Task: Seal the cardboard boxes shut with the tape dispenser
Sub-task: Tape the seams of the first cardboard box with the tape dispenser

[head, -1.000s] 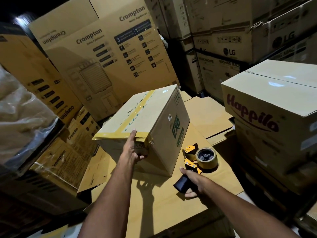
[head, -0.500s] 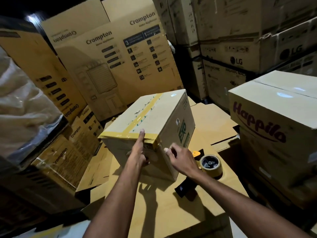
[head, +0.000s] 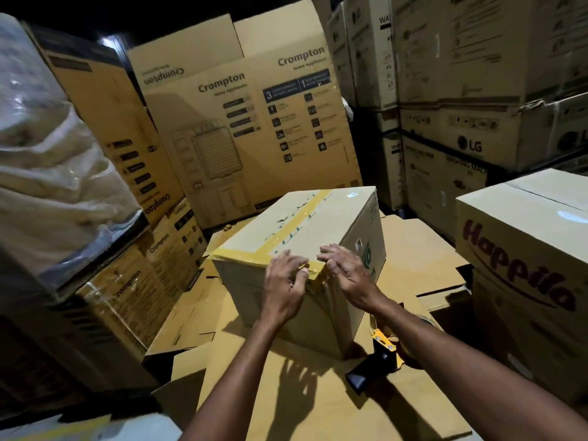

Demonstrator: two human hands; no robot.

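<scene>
Both hands on the near top corner of the brown cardboard box [head: 296, 249]: left hand [head: 284, 281] and right hand [head: 345, 272] press flat, grips loose, fingers spread on the yellow tape strip [head: 241, 254], grasping nothing. Box sits centre on flattened cardboard sheets [head: 318, 399]. Yellow-and-black tape dispenser [head: 378, 358] lies untouched just right of the box, under the right forearm.

looks like a warehouse or stockroom; dim light, Crompton cartons [head: 254, 122] and LG boxes [head: 471, 135] stacked high all around, flattened cardboard [head: 318, 393] as worktop
</scene>
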